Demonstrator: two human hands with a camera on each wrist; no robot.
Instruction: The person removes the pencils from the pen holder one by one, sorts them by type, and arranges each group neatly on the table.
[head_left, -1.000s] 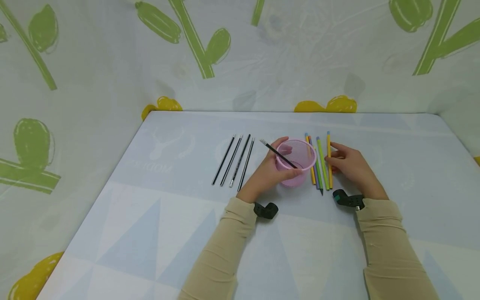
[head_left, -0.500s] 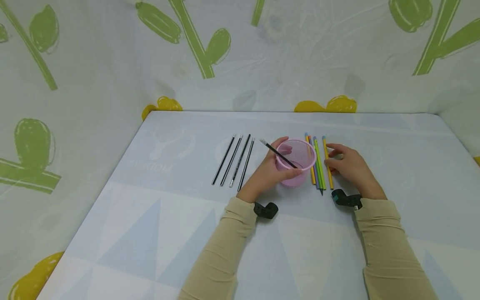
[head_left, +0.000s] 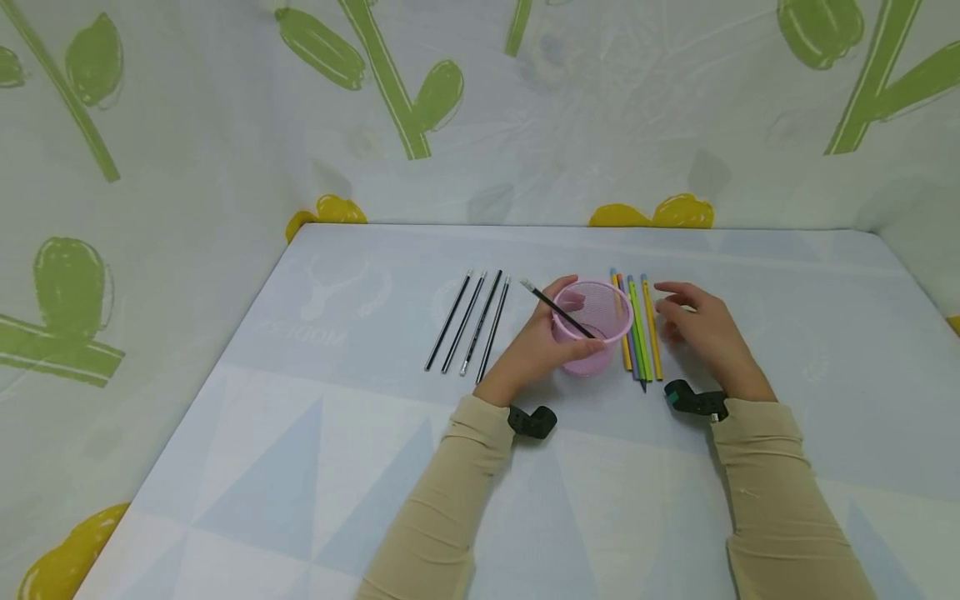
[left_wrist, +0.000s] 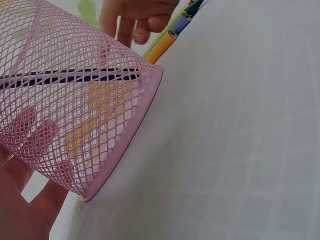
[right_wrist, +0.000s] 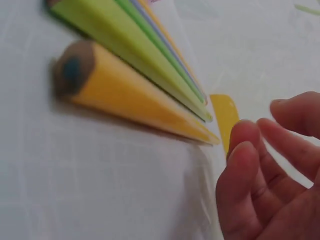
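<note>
My left hand [head_left: 536,343] grips a pink mesh pencil cup [head_left: 588,360] standing on the table. One black pencil [head_left: 546,302] leans inside it, its white end sticking out over the rim to the left. Beside the cup's right side lie several coloured pencils, among them a light green pencil [head_left: 641,333]. The rightmost is a yellow pencil [head_left: 652,329], its blunt end large in the right wrist view. Just right of it my right hand [head_left: 701,327] hovers with fingers loosely bent, apart from the pencils and holding nothing.
Several black pencils [head_left: 467,321] lie in a slanted row left of the left hand. The table [head_left: 262,450] has a pale triangle-patterned cover and meets a plant-patterned curtain [head_left: 525,167] at its back edge.
The right hand has slid the yellow pencil left toward the other coloured pencils and has let go of it. The light green pencil also sits further left. The left hand and cup stay put.
</note>
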